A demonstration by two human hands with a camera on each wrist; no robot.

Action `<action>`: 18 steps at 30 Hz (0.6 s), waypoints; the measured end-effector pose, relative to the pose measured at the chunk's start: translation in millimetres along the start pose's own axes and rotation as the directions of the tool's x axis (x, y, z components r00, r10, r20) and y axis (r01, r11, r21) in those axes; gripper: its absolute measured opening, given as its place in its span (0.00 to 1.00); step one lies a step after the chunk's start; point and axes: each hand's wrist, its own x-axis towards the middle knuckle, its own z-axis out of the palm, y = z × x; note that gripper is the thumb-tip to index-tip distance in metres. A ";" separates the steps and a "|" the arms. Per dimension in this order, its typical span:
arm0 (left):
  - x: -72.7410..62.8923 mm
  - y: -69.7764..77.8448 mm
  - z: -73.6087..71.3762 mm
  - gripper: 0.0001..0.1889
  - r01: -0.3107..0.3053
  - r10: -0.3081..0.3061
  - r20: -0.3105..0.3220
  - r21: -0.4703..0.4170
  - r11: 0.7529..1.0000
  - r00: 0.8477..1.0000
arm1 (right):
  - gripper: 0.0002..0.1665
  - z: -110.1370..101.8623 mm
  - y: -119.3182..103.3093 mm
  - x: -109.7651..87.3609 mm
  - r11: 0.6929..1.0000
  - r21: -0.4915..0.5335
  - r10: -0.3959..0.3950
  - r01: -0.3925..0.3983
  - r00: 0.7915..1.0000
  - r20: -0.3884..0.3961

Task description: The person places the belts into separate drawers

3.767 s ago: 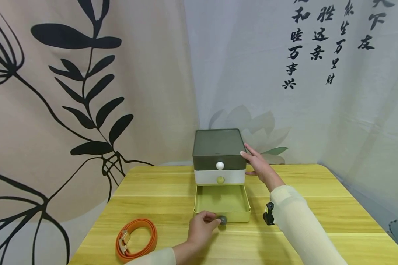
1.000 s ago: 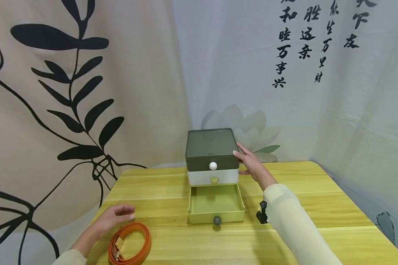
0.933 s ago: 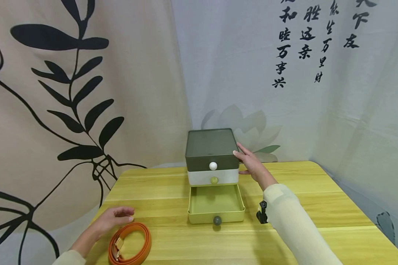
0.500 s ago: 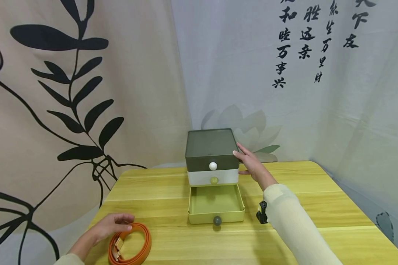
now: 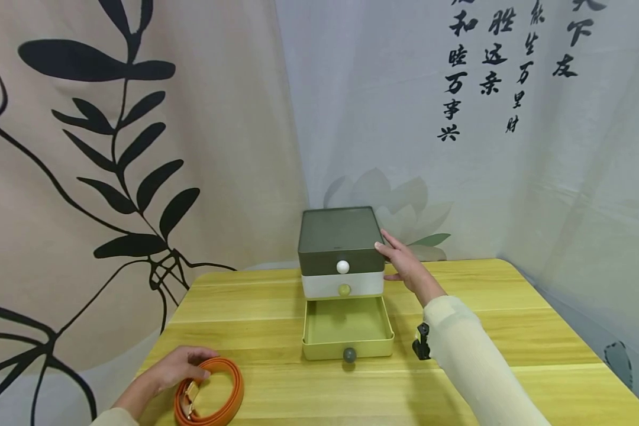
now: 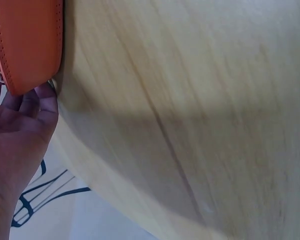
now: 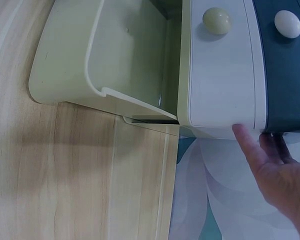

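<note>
A coiled orange belt point(image 5: 234, 393) with a gold buckle point(image 5: 191, 391) lies on the table at the front left. My left hand point(image 5: 177, 370) grips the coil's far left side, thumb over the band toward the inside and fingers on the outside. In the left wrist view, the fingers point(image 6: 42, 102) curl at the belt's point(image 6: 32, 45) edge. Farther back stands a small drawer unit point(image 5: 341, 231), dark green on top, white in the middle. Its yellow-green bottom drawer point(image 5: 347, 350) is pulled out, with nothing inside. My right hand point(image 5: 411, 269) rests straight-fingered against the unit's right side.
The wooden table point(image 5: 255, 319) carries the belt and the drawer unit. A printed curtain point(image 5: 234, 148) hangs close behind its back edge. A grey knob point(image 5: 349, 355) sticks out from the drawer front. A small black device point(image 5: 420, 341) sits at my right wrist.
My left hand has let go of the drawer's grey knob, moved left to the belt, then come down and taken hold of it. My right hand stays on the drawer unit.
</note>
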 end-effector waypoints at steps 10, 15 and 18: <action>0.8 2.0 2.2 0.21 0.042 -0.039 -0.065 0.038 0.998 0.997 | 0.40 -0.1 1.3 2.6 1.000 0.006 -0.001 0.001 1.000 0.008; 1.4 5.5 3.3 0.21 0.025 -0.023 -0.073 0.039 0.999 0.997 | 0.40 -0.2 0.9 1.9 1.000 0.005 0.001 -0.001 1.000 0.006; 3.0 9.4 5.4 0.21 0.012 -0.009 -0.088 0.040 0.999 0.996 | 0.40 -0.1 0.4 1.4 1.000 0.005 0.002 -0.002 1.000 0.006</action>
